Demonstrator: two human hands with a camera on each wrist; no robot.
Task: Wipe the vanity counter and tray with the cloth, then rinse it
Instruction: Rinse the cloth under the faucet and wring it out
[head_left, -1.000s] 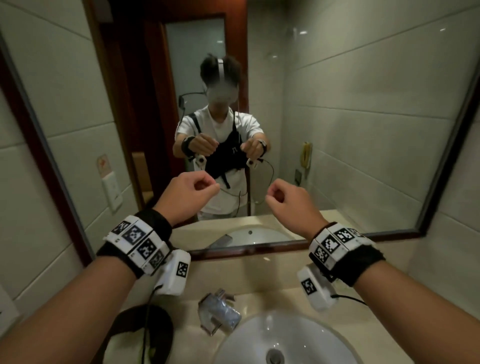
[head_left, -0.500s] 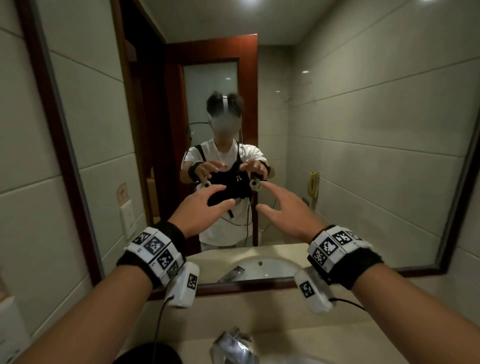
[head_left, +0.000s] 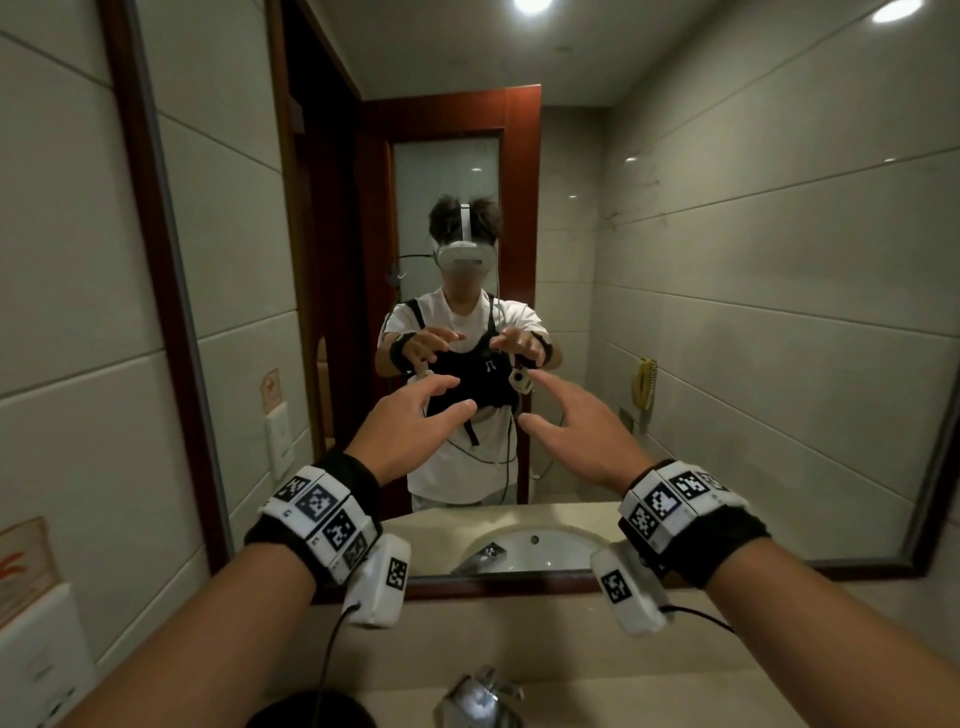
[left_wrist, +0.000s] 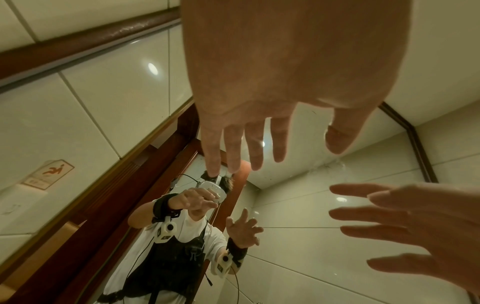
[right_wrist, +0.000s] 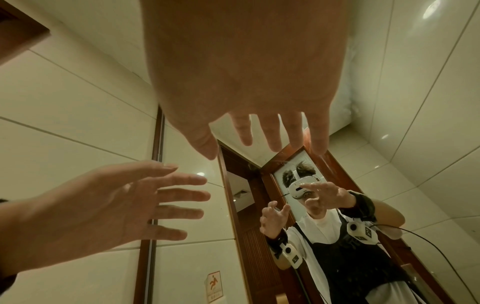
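Both my hands are raised in front of the mirror (head_left: 753, 312), well above the beige vanity counter (head_left: 675, 699). My left hand (head_left: 452, 397) is open, with straight spread fingers and nothing in it; the left wrist view shows its palm (left_wrist: 259, 92) bare. My right hand (head_left: 535, 397) mirrors it a short gap to the right, also spread and bare, as the right wrist view (right_wrist: 246, 92) confirms. No cloth or tray is in any view.
A chrome faucet (head_left: 480, 696) pokes up at the bottom edge, with a dark round object (head_left: 311, 714) to its left. A white wall box (head_left: 36, 660) hangs at the lower left. Tiled walls close in on both sides.
Both hands have gone from closed fists to open, spread fingers. The head view has tilted upward, so the basin has dropped out of sight.
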